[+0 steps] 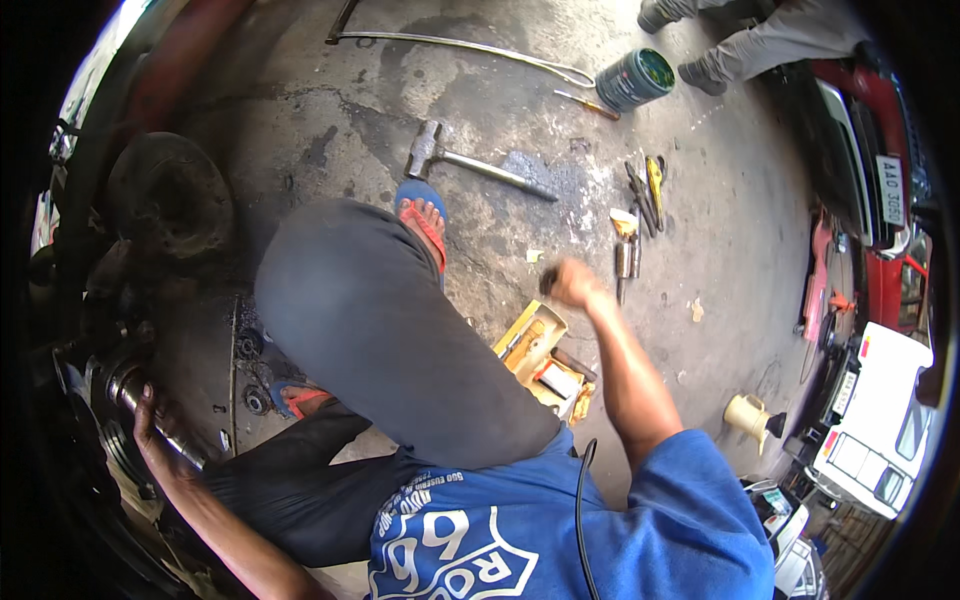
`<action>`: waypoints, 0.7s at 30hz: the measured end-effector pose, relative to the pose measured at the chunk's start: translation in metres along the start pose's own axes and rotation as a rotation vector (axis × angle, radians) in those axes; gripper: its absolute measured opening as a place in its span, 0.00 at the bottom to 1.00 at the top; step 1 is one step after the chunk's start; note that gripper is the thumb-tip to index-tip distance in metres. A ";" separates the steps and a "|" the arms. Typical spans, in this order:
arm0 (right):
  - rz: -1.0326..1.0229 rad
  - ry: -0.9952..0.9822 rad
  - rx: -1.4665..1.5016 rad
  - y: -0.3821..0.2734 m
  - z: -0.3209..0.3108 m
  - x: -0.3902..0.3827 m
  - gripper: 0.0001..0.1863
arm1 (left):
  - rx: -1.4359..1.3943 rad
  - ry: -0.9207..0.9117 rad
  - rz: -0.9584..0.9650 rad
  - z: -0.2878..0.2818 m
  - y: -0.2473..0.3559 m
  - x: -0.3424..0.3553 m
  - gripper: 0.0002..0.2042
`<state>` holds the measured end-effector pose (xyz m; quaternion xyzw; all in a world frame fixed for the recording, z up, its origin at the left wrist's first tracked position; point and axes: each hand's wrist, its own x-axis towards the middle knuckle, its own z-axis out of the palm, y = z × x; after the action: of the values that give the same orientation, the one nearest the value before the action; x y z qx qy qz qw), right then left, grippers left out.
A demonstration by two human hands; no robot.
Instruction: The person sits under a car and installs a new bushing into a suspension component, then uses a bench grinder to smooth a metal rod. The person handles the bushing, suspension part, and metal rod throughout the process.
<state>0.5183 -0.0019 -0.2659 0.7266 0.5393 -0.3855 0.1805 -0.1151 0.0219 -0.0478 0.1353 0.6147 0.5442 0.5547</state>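
My left hand (155, 425) is closed on a shiny metal cylindrical part (125, 385) among dark, greasy assemblies at the lower left. My right hand (570, 285) is closed on a small dark object (548, 282), too unclear to name, held out right of my bent knee. Below it lies an open yellow box (522, 332) with small items. Beyond my hand are sockets (626, 260), pliers (656, 190) and a sledgehammer (425, 150) beside my sandalled foot. Several dark ring-shaped parts (255, 398) lie near my other foot.
A long metal bar (450, 42), a green bucket (635, 80) and a screwdriver (590, 103) lie or stand at the back, beside another person's legs (760, 45). Along the right are a red car (885, 290), a pink floor jack (818, 270), a white vehicle (875, 420) and a cream jug (748, 415).
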 end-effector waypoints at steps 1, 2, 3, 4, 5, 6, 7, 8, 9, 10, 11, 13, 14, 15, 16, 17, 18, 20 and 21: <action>0.046 -0.085 0.219 0.023 0.045 -0.016 0.12 | 0.046 0.044 -0.017 0.000 0.001 0.001 0.10; 0.179 -0.085 0.167 0.033 0.087 -0.024 0.13 | 0.056 0.050 -0.027 0.001 0.003 0.000 0.10; 0.038 0.006 0.016 0.046 0.119 -0.039 0.14 | 0.060 0.057 -0.030 0.003 0.004 0.000 0.10; 0.118 0.085 0.155 0.051 0.146 -0.048 0.20 | 0.091 0.042 -0.016 0.006 0.005 -0.001 0.11; 0.120 0.138 0.153 0.054 0.166 -0.054 0.24 | 0.050 0.038 -0.029 0.010 0.005 -0.002 0.10; 0.164 0.130 0.140 0.056 0.180 -0.056 0.24 | 0.021 0.033 -0.032 0.014 0.005 -0.003 0.08; 0.146 0.180 0.116 0.054 0.187 -0.056 0.24 | -0.069 0.109 -0.054 0.017 0.005 -0.003 0.06; 0.169 0.158 0.142 0.051 0.191 -0.058 0.21 | 0.074 0.131 -0.015 0.019 0.005 -0.006 0.07; 0.146 0.162 0.163 0.048 0.191 -0.056 0.18 | 0.169 0.193 0.018 0.021 0.005 -0.007 0.08; 0.194 0.199 0.254 0.044 0.191 -0.057 0.13 | 0.223 0.238 0.037 0.022 0.005 -0.011 0.11; 0.232 0.108 0.276 0.042 0.187 -0.055 0.11 | 0.236 0.316 0.035 0.022 0.005 -0.013 0.14; 0.032 0.189 0.193 0.041 0.183 -0.055 0.10 | 0.203 0.207 0.004 0.022 0.008 -0.018 0.13; 0.000 0.126 0.210 0.045 0.180 -0.051 0.12 | 0.155 0.153 -0.031 0.024 0.009 -0.019 0.11; 0.068 0.123 0.093 0.048 0.183 -0.048 0.13 | 0.121 0.070 -0.081 0.025 0.011 -0.018 0.09; 0.089 0.025 0.116 0.058 0.183 -0.044 0.14 | 0.042 -0.058 -0.092 0.026 0.011 -0.018 0.09; 0.044 -0.041 -0.004 0.066 0.186 -0.037 0.15 | 0.051 -0.054 -0.093 0.027 0.011 -0.017 0.10; 0.045 -0.042 0.091 0.078 0.188 -0.033 0.16 | 0.062 -0.027 -0.093 0.028 0.011 -0.017 0.10; -0.131 -0.157 -0.055 0.095 0.194 -0.024 0.17 | 0.055 -0.028 -0.106 0.028 0.011 -0.016 0.12; -0.124 -0.246 -0.300 0.098 0.190 -0.019 0.16 | 0.049 -0.027 -0.098 0.028 0.011 -0.016 0.12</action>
<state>0.5371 -0.1777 -0.3878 0.6044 0.6081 -0.3973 0.3271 -0.0909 0.0279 -0.0240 0.1259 0.6261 0.4994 0.5854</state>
